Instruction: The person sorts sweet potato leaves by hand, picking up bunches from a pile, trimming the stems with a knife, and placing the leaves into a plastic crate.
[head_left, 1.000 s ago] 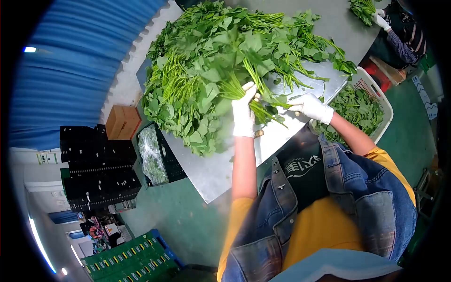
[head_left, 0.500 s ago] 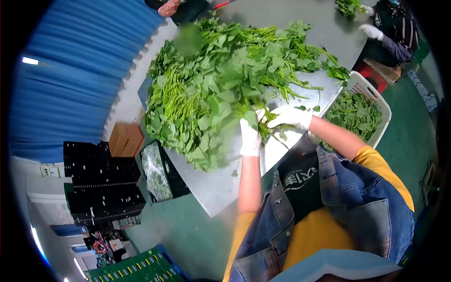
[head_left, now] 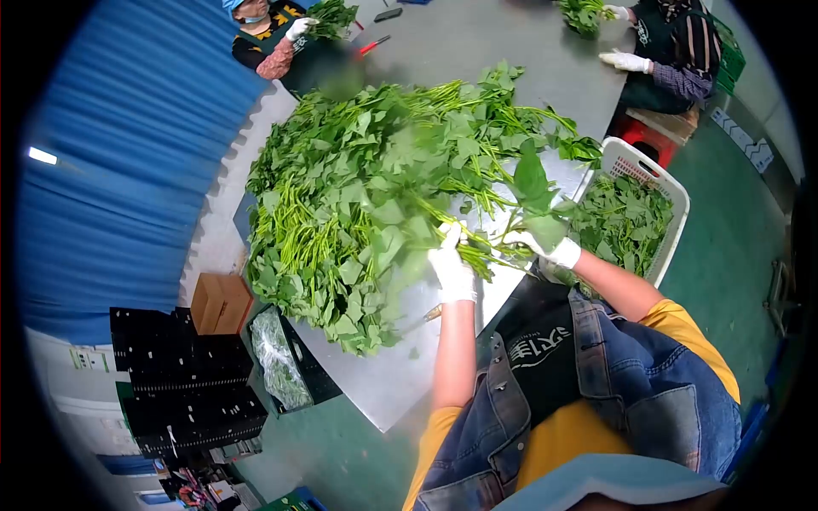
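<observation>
My left hand (head_left: 452, 268), in a white glove, is closed around a bunch of leafy green stems (head_left: 479, 255), their cut ends pointing right. Just to its right, my right hand (head_left: 554, 249), also gloved, pinches a single leafy sprig (head_left: 532, 189) whose broad leaves stick up past the fingers. A big heap of leafy greens (head_left: 315, 196) spreads over the metal table (head_left: 362, 375) beyond and left of my hands. By my left wrist lies a small brown-tipped object (head_left: 433, 312) that I cannot make out.
A white basket (head_left: 677, 213) of loose leaves stands right of the table. Two co-workers hold greens across it, one person (head_left: 277, 43) at upper left, another person (head_left: 673, 60) at upper right. Black crates (head_left: 187, 366) and a cardboard box (head_left: 220, 304) are at left.
My right hand has moved away from the left one and now has a leafy sprig upright in it. The view has shifted, bringing the upper-left co-worker further into sight.
</observation>
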The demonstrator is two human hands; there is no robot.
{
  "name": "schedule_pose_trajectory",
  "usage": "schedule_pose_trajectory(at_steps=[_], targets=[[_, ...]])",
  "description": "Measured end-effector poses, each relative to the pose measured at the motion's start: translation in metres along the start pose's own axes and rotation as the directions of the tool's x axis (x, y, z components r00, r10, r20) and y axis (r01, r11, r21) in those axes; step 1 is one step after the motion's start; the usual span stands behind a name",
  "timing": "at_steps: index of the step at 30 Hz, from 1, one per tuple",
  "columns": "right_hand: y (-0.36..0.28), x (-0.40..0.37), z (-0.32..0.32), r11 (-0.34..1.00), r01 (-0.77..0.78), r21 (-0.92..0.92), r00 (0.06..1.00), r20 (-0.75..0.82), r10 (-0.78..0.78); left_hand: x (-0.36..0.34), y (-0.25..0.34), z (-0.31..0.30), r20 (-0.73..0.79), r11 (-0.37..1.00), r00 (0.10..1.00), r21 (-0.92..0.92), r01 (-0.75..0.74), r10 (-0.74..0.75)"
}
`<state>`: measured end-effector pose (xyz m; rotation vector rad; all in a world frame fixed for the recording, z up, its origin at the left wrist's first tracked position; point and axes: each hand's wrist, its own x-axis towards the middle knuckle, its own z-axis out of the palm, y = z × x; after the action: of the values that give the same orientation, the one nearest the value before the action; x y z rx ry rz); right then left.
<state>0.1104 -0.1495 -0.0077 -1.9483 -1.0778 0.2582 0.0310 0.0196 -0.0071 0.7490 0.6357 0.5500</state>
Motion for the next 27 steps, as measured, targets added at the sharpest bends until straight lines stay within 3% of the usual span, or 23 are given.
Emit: schedule_pose_trajectory(at_steps=[1,2,3,4,5,6,8,9,10,11,12,13,14,16,18,20,22,25,27], targets=[[-0.006,-0.011,-0.008,0.843,-0.114,0.526,0.991,-0.001,0.135,0.003,-0.001,-0.001,0.004,1.0,1.0,0.003,0.011,-0.011],[-0.014,-0.023,-0.016,0.42,-0.169,0.891,0.967,0.067,0.246,0.011,-0.002,-0.007,-0.021,1.0,1.0,0.001,-0.001,0.001],[-0.018,-0.021,-0.039,0.722,-0.045,0.691,0.998,0.07,-0.005,0.02,0.0,-0.018,-0.052,1.0,0.999,0.001,-0.015,0.015],[-0.016,-0.026,-0.051,0.812,-0.245,0.53,0.961,0.241,0.132,0.029,0.003,-0.035,-0.09,1.0,0.996,0.012,-0.023,0.024],[0.004,-0.046,-0.064,0.941,-0.332,-0.061,0.902,0.273,0.336,0.034,0.008,-0.048,-0.122,0.999,0.992,0.022,-0.034,0.036],[0.049,-0.067,-0.074,0.832,-0.276,0.481,0.936,0.331,0.119,0.041,0.015,-0.052,-0.147,0.998,0.987,0.021,-0.056,0.058],[0.09,-0.111,-0.092,0.945,-0.297,0.14,0.953,-0.018,0.302,0.033,0.044,-0.059,-0.104,0.992,0.99,0.087,-0.092,0.1],[0.119,-0.111,-0.096,0.84,-0.446,0.309,0.889,0.041,0.457,0.032,0.051,-0.056,-0.137,0.989,0.985,0.113,-0.093,0.109],[0.15,-0.13,-0.112,0.86,-0.323,-0.396,0.936,0.004,0.353,0.028,0.055,-0.053,-0.144,0.988,0.982,0.112,-0.103,0.118],[0.138,-0.123,-0.119,0.423,-0.334,-0.842,0.732,0.051,0.679,0.023,0.056,-0.051,-0.097,0.986,0.989,0.136,-0.094,0.108],[0.135,-0.118,-0.106,0.083,-0.331,-0.94,0.787,-0.227,0.573,0.018,0.051,-0.05,-0.05,0.984,0.995,0.159,-0.082,0.091],[0.129,-0.122,-0.106,0.42,-0.399,-0.815,0.868,-0.189,0.458,0.022,0.038,-0.052,-0.01,0.988,0.997,0.132,-0.078,0.08],[0.082,-0.1,-0.108,0.712,-0.374,-0.595,0.926,-0.2,0.319,0.023,0.028,-0.057,-0.01,0.98,0.999,0.195,-0.029,0.032],[0.095,-0.071,-0.065,0.93,-0.33,-0.162,0.926,-0.247,0.285,0.01,0.006,-0.037,0.025,1.0,1.0,0.016,0.013,-0.014],[0.015,-0.027,-0.046,0.954,-0.257,0.157,0.961,-0.06,0.269,0.005,-0.009,-0.029,0.059,0.998,0.997,0.035,0.045,-0.047],[0.003,0.003,-0.001,0.953,-0.085,0.291,0.992,-0.061,0.107,-0.001,-0.017,-0.022,0.084,0.995,0.993,0.044,0.085,-0.089],[-0.024,0.023,0.011,0.859,-0.253,0.444,0.967,0.115,0.226,-0.01,-0.013,-0.01,0.09,0.994,0.99,0.044,0.104,-0.108],[-0.024,0.027,0.025,0.855,-0.241,0.46,0.959,-0.022,0.282,-0.017,-0.007,-0.009,0.105,0.995,0.991,0.07,0.078,-0.085],[-0.025,0.025,0.023,0.844,-0.248,0.476,0.956,-0.019,0.291,-0.016,0.0,-0.008,0.116,0.995,0.992,0.094,0.041,-0.052]])
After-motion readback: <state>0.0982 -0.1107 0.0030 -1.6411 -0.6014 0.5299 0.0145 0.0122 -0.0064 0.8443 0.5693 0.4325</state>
